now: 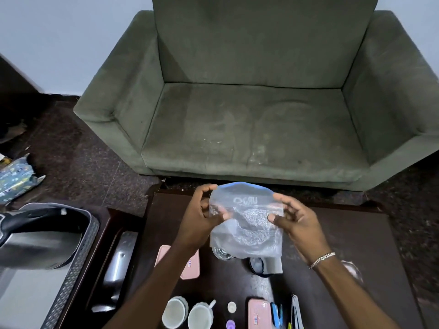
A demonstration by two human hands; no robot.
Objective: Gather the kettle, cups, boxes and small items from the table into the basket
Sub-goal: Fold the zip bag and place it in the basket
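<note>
Early stage: kettle (35,236) already in basket (78,255) at left. Left hand (202,217) and right hand (294,219) pinching a clear plastic pouch (247,224) above the table (356,245), fingers closed on its edges. Remaining: two cups (187,313), two pink boxes (190,264), assorted small items.

The scene is lit dimly and evenly, with a cool, bluish cast on the wall (59,32) at the upper left. Soft glare is seen on the metal kettle (35,243) at the lower left and on the clear plastic bag (247,224) at the centre. The dark table (356,233) and floor (71,150) are rendered nearly black, with little detail. Strong wide-angle bending is shown at the frame edges, where the armchair (249,115) sides are splayed outward. Slight motion blur is seen at the lower right.
</note>
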